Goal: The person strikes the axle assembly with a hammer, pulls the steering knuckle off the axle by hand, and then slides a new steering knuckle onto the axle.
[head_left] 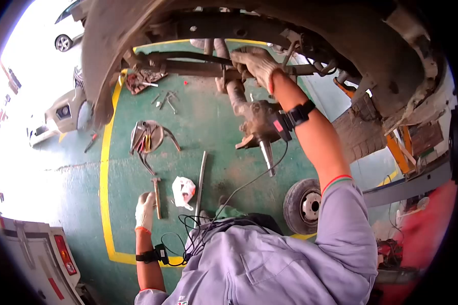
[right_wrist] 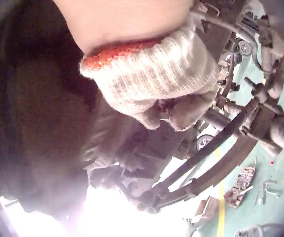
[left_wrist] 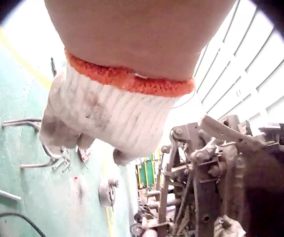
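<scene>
My gloved right hand (head_left: 257,66) is raised at the vehicle's underside, beside the leaf spring (right_wrist: 226,158). Its fingers are curled, and a small dark metal part (right_wrist: 165,105) shows between thumb and fingers; I cannot tell its kind. In the left wrist view the same right hand (left_wrist: 229,227) appears at the lower right, close to the chassis. My gloved left hand (head_left: 145,209) hangs low with loosely bent fingers and nothing in it. From above it overlaps the floor just left of a hammer (head_left: 157,198). A steering knuckle (head_left: 259,119) with a bare spindle (head_left: 266,156) lies below my right hand.
On the green floor lie a round brake backing plate (head_left: 155,133) with pliers on it, a metal bar (head_left: 201,178), a white plastic bag (head_left: 183,192) and several small tools (head_left: 169,99). A wheel (head_left: 303,206) lies near my right side. Cables (head_left: 239,190) trail across my body.
</scene>
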